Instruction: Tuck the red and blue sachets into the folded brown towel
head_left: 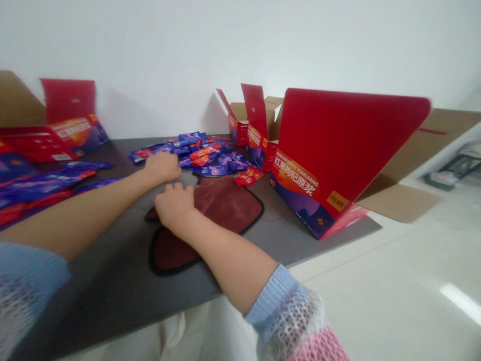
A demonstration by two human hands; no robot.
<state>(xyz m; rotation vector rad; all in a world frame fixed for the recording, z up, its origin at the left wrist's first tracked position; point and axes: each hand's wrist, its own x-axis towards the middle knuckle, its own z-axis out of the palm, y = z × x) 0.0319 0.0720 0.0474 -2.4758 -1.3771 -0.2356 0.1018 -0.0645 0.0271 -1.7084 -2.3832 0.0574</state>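
Black-edged brown cloth [231,203] is apparently being arranged!
Left hand [164,167], right hand [175,203]: fingers being curled, grip cannot be told; flattening is seemingly being demanded.

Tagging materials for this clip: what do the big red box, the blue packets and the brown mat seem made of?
Red box: printed cardboard, smooth outside; plain tan flaps show. Blue packets: probably plastic or foil film, faintly glossy highlights. Brown mat: likely fabric, fairly matte; soft creases.

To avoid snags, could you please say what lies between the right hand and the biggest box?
In the head view, the brown cloth, then a strip of grey tabletop.
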